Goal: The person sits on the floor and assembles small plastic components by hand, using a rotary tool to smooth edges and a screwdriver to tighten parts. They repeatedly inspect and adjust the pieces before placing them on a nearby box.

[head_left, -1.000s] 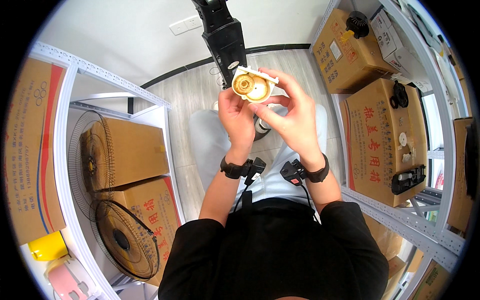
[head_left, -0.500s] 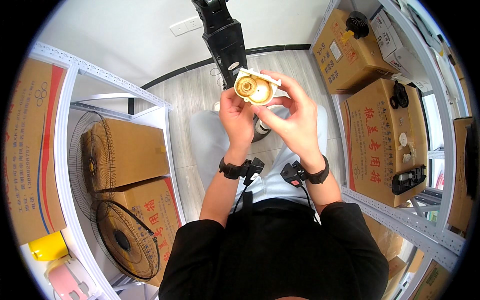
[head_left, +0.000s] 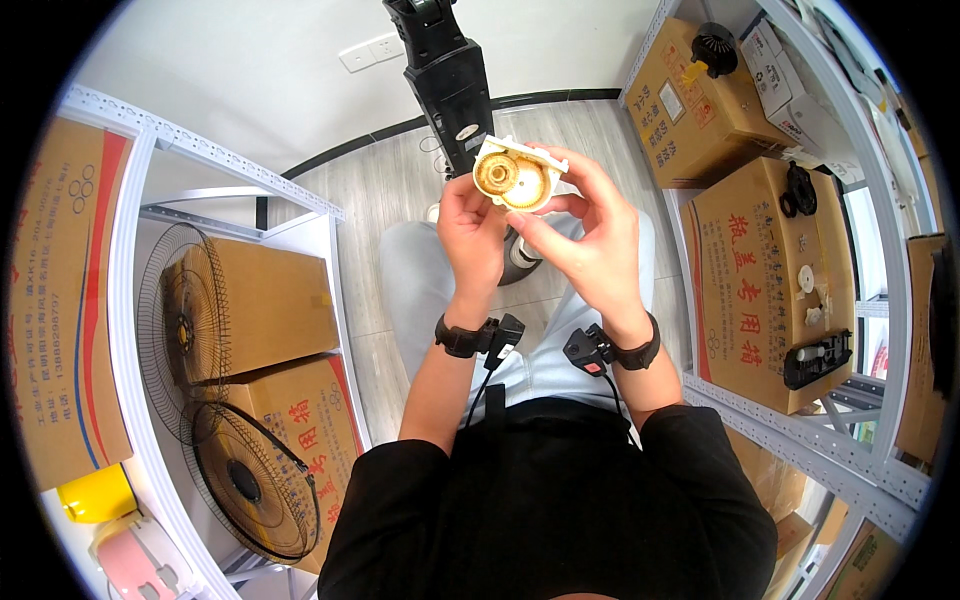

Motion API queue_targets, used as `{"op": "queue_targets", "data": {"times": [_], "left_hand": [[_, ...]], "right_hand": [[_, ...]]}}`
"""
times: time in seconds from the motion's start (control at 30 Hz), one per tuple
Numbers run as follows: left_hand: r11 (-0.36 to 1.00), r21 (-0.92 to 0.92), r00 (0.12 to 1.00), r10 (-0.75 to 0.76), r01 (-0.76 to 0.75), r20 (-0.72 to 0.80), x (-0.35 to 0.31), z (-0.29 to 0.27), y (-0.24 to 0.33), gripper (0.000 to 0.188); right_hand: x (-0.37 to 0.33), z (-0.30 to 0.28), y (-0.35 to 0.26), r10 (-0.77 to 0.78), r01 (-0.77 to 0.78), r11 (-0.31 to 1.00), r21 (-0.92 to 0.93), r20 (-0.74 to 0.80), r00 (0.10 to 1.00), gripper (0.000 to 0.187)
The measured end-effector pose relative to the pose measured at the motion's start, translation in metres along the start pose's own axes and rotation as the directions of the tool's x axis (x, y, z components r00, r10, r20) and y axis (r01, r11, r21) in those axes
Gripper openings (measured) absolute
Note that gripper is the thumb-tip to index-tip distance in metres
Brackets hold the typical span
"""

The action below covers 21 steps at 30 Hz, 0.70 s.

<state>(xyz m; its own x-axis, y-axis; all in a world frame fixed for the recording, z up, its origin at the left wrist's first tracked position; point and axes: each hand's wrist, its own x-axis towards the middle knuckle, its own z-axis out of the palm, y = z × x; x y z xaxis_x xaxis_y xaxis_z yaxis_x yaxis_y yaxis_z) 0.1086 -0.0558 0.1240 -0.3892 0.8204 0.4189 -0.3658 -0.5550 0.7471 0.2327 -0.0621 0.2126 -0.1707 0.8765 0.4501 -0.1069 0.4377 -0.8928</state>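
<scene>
Pale plank floor (head_left: 370, 190) beneath the fingers (head_left: 590, 182). Cream gear housing (head_left: 520, 180) sits between them: left hand (head_left: 474, 238) curled closed on its left edge, right hand (head_left: 592, 235) pinching its right side.

Cardboard boxes (head_left: 740, 270) on pale shelving (head_left: 200, 150)
</scene>
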Motion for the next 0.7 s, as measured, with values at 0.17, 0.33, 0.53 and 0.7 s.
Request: {"op": "queue_targets", "data": {"times": [0.17, 0.33, 0.53, 0.7], "left_hand": [[0.998, 0.022, 0.999, 0.051, -0.051, 0.011, 0.000, 0.005, 0.006, 0.027], [0.998, 0.046, 0.999, 0.046, -0.045, -0.024, -0.001, 0.012, 0.012, 0.027], [0.996, 0.063, 0.997, 0.061, -0.058, -0.047, 0.000, 0.011, 0.008, 0.027], [0.989, 0.129, 0.994, 0.077, -0.066, -0.078, -0.001, 0.010, 0.008, 0.028]], "right_hand": [[0.001, -0.001, 0.000, 0.025, -0.025, 0.997, -0.071, -0.003, 1.000, 0.053], [0.002, -0.003, 0.001, 0.060, -0.059, 0.992, -0.115, -0.002, 0.998, 0.051], [0.004, -0.003, 0.007, 0.012, -0.012, 1.000, 0.008, 0.023, 1.000, 0.046], [0.008, -0.005, 0.006, 0.192, -0.205, 0.942, 0.265, 0.072, 0.979, 0.034]]}}
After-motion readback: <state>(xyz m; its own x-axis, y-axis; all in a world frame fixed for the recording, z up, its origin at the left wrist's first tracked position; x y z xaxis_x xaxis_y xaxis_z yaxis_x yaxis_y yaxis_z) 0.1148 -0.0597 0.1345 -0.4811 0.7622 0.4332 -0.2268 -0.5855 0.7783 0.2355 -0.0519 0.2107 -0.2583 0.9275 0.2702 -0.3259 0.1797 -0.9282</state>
